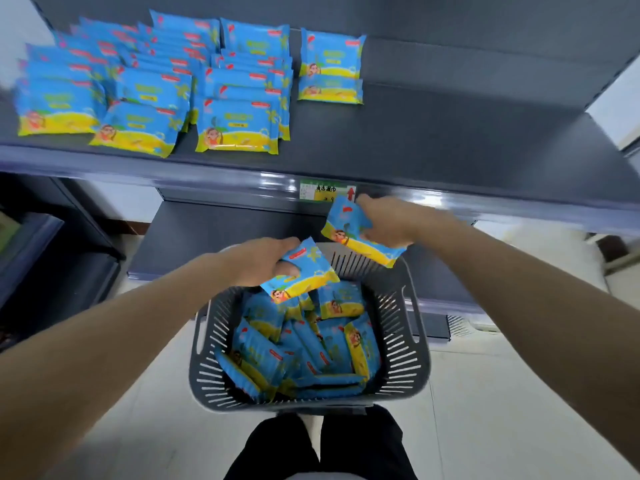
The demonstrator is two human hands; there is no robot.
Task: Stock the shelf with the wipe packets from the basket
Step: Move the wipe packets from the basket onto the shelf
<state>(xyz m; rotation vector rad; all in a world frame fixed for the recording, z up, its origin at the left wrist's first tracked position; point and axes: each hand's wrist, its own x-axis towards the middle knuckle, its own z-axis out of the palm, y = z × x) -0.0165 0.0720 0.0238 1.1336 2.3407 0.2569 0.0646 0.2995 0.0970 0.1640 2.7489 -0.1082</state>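
Observation:
A grey slotted basket [405, 355] stands on the floor below me, holding several blue and yellow wipe packets [294, 355]. My left hand [263, 261] grips one packet [304, 271] just above the basket's far rim. My right hand [388, 221] holds another packet [349, 233] higher up, just under the front edge of the dark grey shelf [433, 140]. On that shelf, rows of the same packets [156, 84] fill the left part, and a short stack of packets [330, 69] stands beside them near the middle.
The shelf's right half is bare dark surface. A price label [327, 190] sits on the shelf's front edge above my right hand. A lower shelf [214, 233] lies behind the basket. My dark trouser legs [322, 445] show at the bottom, on pale floor tiles.

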